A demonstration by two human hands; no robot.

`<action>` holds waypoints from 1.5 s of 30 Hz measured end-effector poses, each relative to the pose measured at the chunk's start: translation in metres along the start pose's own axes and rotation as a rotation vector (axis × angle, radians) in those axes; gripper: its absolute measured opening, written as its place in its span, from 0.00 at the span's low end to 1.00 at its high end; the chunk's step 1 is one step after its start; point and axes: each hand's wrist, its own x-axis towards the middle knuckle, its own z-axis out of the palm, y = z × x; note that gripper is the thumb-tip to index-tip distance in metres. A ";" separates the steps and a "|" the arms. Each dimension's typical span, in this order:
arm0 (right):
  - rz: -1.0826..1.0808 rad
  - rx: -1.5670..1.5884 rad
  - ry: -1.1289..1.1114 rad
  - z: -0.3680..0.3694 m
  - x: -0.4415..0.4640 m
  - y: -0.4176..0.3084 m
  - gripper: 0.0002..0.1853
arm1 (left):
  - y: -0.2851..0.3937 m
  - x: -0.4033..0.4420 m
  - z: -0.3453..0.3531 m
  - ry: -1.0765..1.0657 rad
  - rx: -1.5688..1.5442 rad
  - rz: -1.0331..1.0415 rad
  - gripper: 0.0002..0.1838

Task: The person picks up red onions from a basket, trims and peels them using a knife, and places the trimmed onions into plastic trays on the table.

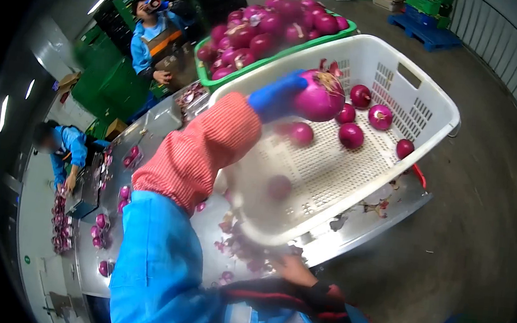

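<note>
My left hand (279, 95), in a blue glove, is closed on a large red onion (320, 98) with dry roots. It holds the onion above a white plastic basket (333, 228). Several red onions lie apart inside the basket, among them one onion (351, 135) near the middle. My right hand (293, 269) appears bare and is low by the near side of the basket, above the metal table (201, 243). Its fingers are blurred and partly hidden, so their grip is unclear. Loose onion skins (244, 250) lie beside it.
A green crate (352, 28) heaped with red onions stands beyond the basket. Packed onions (100, 230) sit on the table at left. Two people in blue jackets, one person (152, 42) standing and another person (73, 147) bending, are across the table. A blue pallet (423, 33) lies behind.
</note>
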 end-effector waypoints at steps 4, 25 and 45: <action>-0.114 -0.153 0.209 0.021 -0.019 -0.017 0.12 | -0.005 -0.121 -0.033 0.074 -0.265 0.064 0.40; -0.067 0.141 0.139 0.145 0.059 -0.111 0.27 | -0.240 -0.444 -0.040 0.526 -0.122 0.004 0.40; -0.300 -0.435 0.211 0.127 0.062 -0.118 0.07 | -0.235 -0.454 -0.038 0.594 -0.591 -0.079 0.39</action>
